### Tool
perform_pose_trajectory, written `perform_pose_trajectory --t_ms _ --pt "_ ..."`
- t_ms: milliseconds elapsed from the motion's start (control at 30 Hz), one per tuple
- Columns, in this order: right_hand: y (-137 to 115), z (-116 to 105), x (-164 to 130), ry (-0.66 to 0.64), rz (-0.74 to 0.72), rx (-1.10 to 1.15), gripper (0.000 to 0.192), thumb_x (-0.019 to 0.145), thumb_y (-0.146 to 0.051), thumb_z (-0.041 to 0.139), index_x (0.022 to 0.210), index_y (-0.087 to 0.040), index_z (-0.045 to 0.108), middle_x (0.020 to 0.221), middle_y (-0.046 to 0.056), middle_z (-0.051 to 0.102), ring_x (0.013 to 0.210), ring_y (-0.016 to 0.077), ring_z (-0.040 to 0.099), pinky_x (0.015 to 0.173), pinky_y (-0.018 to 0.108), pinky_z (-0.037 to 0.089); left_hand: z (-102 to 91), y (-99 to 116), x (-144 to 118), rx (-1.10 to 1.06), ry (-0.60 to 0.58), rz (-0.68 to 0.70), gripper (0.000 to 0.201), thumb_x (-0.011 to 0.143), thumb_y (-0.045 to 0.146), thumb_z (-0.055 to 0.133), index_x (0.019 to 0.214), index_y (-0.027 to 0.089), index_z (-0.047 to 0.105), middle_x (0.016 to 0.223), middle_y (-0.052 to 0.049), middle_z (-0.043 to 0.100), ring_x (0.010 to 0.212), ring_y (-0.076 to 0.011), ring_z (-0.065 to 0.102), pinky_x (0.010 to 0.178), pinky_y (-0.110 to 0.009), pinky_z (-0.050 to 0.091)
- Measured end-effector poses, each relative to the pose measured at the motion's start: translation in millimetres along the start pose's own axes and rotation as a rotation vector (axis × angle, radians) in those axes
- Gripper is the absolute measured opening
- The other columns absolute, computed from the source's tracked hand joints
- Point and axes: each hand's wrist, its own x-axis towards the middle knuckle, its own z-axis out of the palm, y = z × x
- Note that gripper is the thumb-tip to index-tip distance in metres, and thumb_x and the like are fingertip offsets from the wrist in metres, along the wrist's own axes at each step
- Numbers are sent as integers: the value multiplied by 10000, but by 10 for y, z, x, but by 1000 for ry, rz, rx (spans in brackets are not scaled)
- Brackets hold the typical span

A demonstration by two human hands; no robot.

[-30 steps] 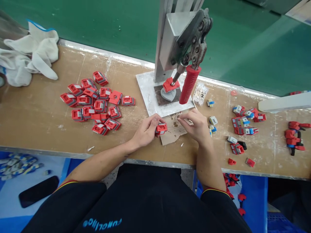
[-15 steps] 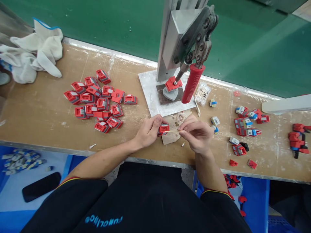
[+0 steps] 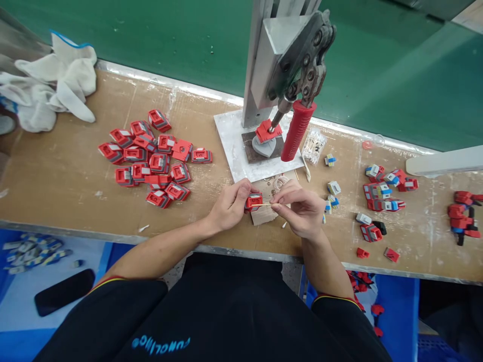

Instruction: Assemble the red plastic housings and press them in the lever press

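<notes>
Between the thumb and fingers of my left hand (image 3: 231,203) is a red and grey plastic toy part (image 3: 253,201), its hollow side facing up. My right hand (image 3: 300,206) pinches a thin wooden stick (image 3: 264,204), whose far end reaches the hollow of the part; what is on its tip is too small to tell. Below my hands lies a stained piece of cardboard (image 3: 264,216). Many like red and grey parts (image 3: 159,162) are heaped to the left.
A toggle press with a red handle (image 3: 298,131) stands behind my hands, pressing a red piece on its base plate (image 3: 230,136). A bag of cotton swabs (image 3: 314,146) lies beside it. Toy pieces (image 3: 381,191) are to the right, white gloves (image 3: 71,75) at far left.
My right hand has moved slightly left with the stick, bringing it further over the red part. My left hand still holds the part in about the same place.
</notes>
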Motion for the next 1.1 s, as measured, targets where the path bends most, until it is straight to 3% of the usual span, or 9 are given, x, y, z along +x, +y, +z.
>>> perform_pose_trajectory --t_ms 667,867,1100 --pt "-72 -194 56 -62 -70 -126 167 872 -119 782 866 -267 705 754 -23 776 637 153 674 614 329 548 -25 24 -1 48 13 35 722 1039 757 309 804 177 669 705 -52 720 597 -149 605 612 -285 476" --pt "-71 -170 52 -56 -90 -119 176 863 -118 793 872 -271 706 760 -25 786 631 155 685 613 332 562 -26 21 1 67 7 57 697 1055 723 294 828 185 674 751 -63 761 651 -168 666 628 -283 504" --pt "-84 -143 48 -93 -124 -162 187 861 -112 801 870 -264 693 780 -22 800 636 149 688 597 318 536 -21 30 0 137 28 107 600 1079 618 345 819 194 681 671 -30 707 548 -140 592 583 -268 479"
